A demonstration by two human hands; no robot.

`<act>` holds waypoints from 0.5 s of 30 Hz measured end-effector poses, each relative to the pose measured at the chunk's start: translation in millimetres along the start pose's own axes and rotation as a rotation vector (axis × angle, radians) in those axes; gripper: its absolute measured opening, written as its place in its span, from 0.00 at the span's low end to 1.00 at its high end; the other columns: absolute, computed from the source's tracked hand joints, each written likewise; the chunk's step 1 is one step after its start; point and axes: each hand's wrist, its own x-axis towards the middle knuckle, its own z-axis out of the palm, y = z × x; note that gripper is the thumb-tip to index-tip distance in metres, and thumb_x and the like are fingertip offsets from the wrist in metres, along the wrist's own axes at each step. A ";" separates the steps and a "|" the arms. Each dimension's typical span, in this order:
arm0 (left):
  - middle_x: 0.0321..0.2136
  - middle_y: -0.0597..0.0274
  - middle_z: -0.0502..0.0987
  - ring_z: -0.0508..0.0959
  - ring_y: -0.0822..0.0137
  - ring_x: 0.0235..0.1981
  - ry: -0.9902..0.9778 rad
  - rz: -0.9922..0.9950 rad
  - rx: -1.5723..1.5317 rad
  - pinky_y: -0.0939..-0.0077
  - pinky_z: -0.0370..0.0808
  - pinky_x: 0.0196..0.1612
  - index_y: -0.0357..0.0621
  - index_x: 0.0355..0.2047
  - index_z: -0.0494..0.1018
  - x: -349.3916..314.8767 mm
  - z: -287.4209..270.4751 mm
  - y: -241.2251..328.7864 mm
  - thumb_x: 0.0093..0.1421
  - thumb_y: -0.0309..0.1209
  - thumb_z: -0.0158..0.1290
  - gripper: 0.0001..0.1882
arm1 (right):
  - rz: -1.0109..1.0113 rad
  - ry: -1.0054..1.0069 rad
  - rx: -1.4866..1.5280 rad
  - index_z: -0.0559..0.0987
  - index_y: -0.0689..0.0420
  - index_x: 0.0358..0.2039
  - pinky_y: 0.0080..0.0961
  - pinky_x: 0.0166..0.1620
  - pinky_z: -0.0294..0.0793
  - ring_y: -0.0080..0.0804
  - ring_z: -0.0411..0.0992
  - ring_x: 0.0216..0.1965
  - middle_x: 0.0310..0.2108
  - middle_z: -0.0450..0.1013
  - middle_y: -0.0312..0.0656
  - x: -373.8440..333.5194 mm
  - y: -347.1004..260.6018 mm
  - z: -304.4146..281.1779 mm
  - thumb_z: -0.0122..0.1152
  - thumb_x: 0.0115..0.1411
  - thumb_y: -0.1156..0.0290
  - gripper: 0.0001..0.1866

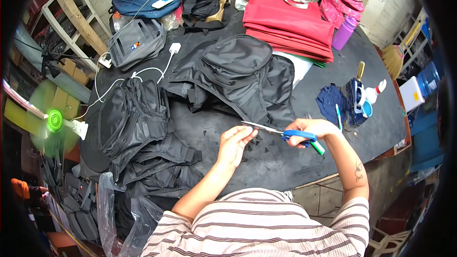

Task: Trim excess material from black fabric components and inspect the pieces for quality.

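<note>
My right hand [312, 129] grips a pair of scissors [266, 127] by its blue handles, the blades pointing left over the table. Close to the blade tips, my left hand [234, 146] is closed in a pinch; whatever it holds is too small to make out. Just beyond both hands lies a black bag [238, 62] with its straps and flaps spread out. To the left, more black bags [135, 119] are piled up. Small dark scraps are scattered on the tabletop below the scissors. A green-handled tool [317, 147] lies partly hidden beneath my right hand.
Folded red fabric [285, 24], a purple bottle [344, 33] and a pink bag [340, 4] stand at the back right. A container [354, 107] with tools and a dark blue cloth [328, 102] sit at the right. White cables [157, 70] cross the left side near a spinning fan [54, 120].
</note>
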 end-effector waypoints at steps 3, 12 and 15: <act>0.31 0.53 0.76 0.76 0.65 0.34 0.013 0.001 0.012 0.75 0.74 0.44 0.30 0.29 0.72 -0.1 -0.7 -0.4 0.55 0.21 0.49 0.05 | 0.046 0.078 0.046 0.71 0.58 0.20 0.15 0.20 0.59 0.17 0.63 0.16 0.14 0.64 0.32 0.7 -1.7 5.6 0.64 0.48 0.57 0.18; 0.27 0.56 0.77 0.77 0.69 0.30 -0.166 -0.141 0.347 0.80 0.73 0.38 0.33 0.25 0.74 -3.8 4.1 16.5 0.54 0.27 0.53 0.07 | 0.073 0.210 -0.032 0.73 0.58 0.17 0.15 0.15 0.56 0.16 0.61 0.12 0.10 0.65 0.32 -0.6 -7.3 17.5 0.65 0.48 0.58 0.17; 0.22 0.61 0.76 0.74 0.74 0.25 -0.193 0.142 1.255 0.81 0.70 0.29 0.37 0.22 0.76 -2.5 17.7 66.3 0.53 0.27 0.54 0.06 | 0.078 0.197 0.044 0.73 0.58 0.17 0.15 0.15 0.56 0.16 0.62 0.12 0.10 0.65 0.32 -20.7 -1.3 12.7 0.63 0.49 0.63 0.14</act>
